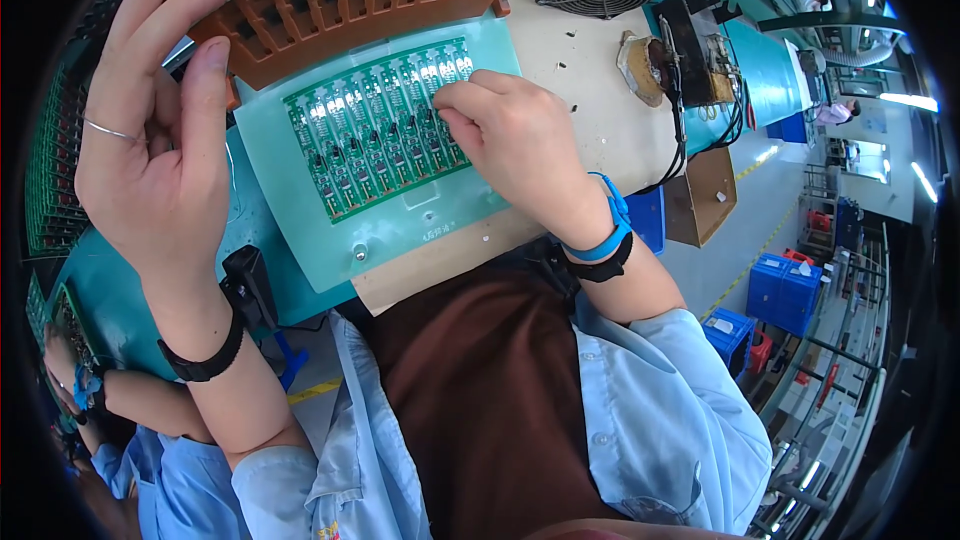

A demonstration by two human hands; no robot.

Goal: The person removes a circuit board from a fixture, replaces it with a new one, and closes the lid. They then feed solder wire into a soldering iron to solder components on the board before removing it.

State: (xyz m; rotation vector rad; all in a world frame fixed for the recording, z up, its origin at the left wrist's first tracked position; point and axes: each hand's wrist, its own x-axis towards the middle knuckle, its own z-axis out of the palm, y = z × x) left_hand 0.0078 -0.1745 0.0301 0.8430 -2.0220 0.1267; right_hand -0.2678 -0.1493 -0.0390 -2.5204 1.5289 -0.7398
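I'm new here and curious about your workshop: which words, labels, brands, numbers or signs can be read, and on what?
Nothing can be read reliably:
Translucent green plate: small characters near its lower edge, too faint.
Circuit boards: markings too small.
Light-blue shirt: orange lettering-like mark, cut off.
Nearer blue crate: pale label, too small.
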